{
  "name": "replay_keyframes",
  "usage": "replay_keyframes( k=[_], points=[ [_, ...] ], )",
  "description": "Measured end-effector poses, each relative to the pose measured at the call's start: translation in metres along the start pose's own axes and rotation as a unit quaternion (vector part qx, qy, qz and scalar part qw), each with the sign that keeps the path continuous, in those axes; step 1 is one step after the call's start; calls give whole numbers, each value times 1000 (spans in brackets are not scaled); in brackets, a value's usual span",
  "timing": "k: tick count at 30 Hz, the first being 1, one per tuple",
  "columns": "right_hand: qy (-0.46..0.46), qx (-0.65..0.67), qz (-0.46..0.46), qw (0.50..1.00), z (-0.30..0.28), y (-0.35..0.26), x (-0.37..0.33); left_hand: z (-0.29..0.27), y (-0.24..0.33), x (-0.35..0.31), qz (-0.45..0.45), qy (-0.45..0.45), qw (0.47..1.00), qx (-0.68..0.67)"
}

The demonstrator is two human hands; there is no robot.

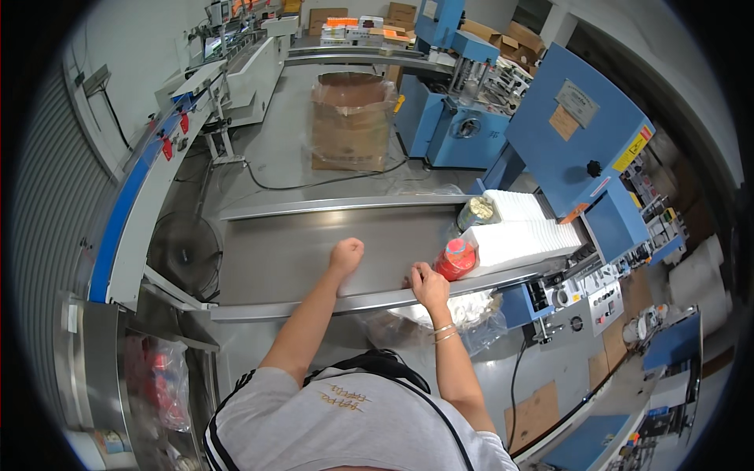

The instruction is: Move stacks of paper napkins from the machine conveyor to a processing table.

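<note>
My left hand (346,256) is closed above the middle of a long metal trough (283,251). Whatever its curled fingers hold, if anything, is hidden. Over the trough's near rail, my right hand (430,285) has its fingers bent together, and their contents cannot be made out. Just right of it stands a red container (455,260) with a pale blue ring near its top. Beyond that is a clear jar (476,212) of small cream-coloured pieces. White, ribbed stacks of thin pieces (518,247) fill the trough's right end.
A blue machine (573,129) rises over the trough's right end. Behind the trough stands a large open cardboard box (352,125) with a plastic liner. A conveyor (129,212) runs along the left. Below the near rail hangs a plastic bag (479,326) with white material.
</note>
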State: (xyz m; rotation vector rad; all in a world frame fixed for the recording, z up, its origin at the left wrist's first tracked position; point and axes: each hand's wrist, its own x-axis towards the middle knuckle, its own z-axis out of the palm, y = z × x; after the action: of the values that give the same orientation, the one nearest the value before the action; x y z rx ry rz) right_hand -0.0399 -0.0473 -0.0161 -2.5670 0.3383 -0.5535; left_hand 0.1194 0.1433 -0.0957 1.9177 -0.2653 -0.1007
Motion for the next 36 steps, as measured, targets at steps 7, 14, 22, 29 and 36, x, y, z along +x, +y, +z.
replay_keyframes(
  k=[7, 14, 22, 29, 36],
  points=[
    [23, -6, -34, 999, 2, 2, 1, 0, -3, 3, 0, -7, 1000, 6],
    [10, -11, -17, 1000, 1, 0, 1, 4, -12, 6, 28, -5, 1000, -8],
    [20, -9, -20, 1000, 1, 2, 1, 7, -18, 9, 30, -7, 999, -8],
    [22, -1, -23, 999, 1, -1, -1, 0, -8, 2, 20, -9, 1000, -6],
    [33, 7, -30, 999, 7, -3, -2, -5, -4, 2, 6, -1, 1000, 25]
  ],
)
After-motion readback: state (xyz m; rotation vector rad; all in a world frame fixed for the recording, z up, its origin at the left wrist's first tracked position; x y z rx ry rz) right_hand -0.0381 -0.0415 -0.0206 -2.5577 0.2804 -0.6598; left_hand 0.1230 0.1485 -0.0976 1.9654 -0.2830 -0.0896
